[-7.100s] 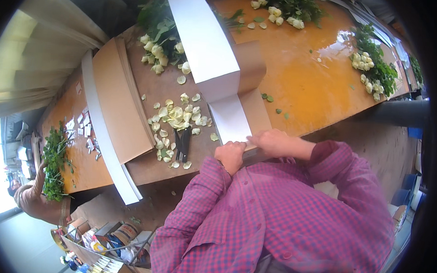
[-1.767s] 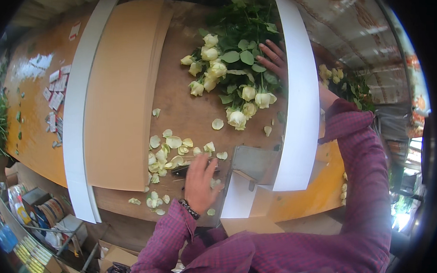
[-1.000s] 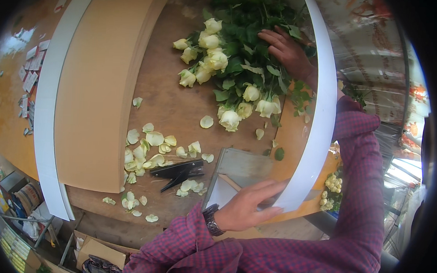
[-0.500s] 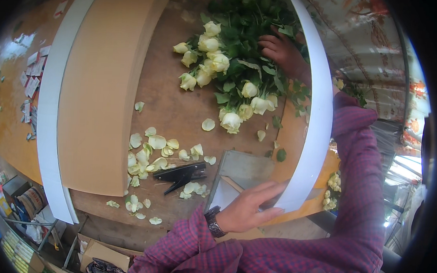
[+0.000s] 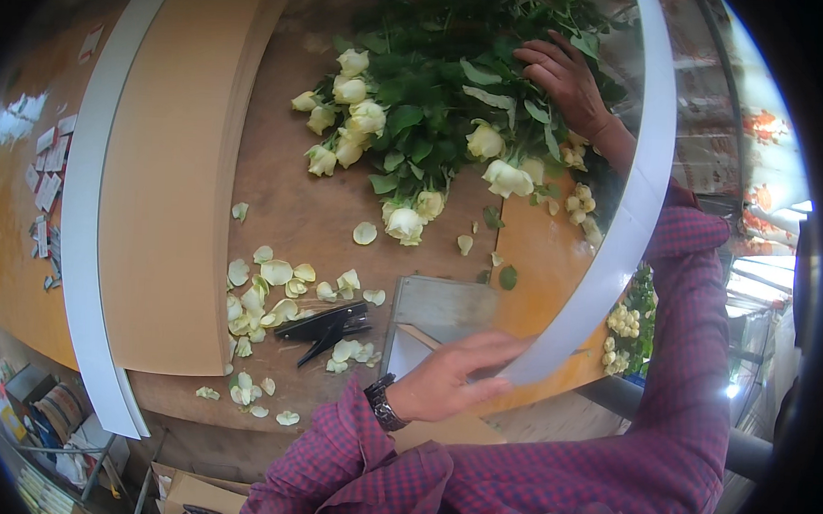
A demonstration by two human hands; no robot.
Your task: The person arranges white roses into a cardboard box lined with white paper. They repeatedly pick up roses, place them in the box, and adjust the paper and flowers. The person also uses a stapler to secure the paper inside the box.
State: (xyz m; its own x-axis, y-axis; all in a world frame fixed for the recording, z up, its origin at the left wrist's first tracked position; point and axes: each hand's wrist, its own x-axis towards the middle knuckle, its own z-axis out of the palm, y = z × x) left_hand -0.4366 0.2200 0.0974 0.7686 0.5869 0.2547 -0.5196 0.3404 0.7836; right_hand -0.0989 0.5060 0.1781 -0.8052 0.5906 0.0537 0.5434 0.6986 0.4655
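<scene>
My left hand (image 5: 448, 376), with a dark watch at its wrist, pinches the lower end of a white sheet (image 5: 619, 234) seen nearly edge-on, bowed and upright at the right. Beyond the sheet, my right hand (image 5: 570, 85) reaches into a leafy pile of cream roses (image 5: 367, 117). Its fingers curl over green stems and leaves; the thumb is hidden. A couple of separate blooms (image 5: 507, 178) hang from the foliage below that hand. The rest of the heads point toward the left and near side, on the brown tabletop (image 5: 291, 174).
A tan cardboard panel (image 5: 172, 173) with a white edge stands on the left. Loose petals (image 5: 273, 274) surround a black stapler (image 5: 326, 327). A grey-framed tray (image 5: 442, 300) lies near my left hand. Small labels (image 5: 48, 172) are at far left; more roses (image 5: 624, 331) are below right.
My right hand has moved right and away, and a couple of roses have shifted with it, widening the gap to the left cluster. My left hand keeps the sheet, which tilts more.
</scene>
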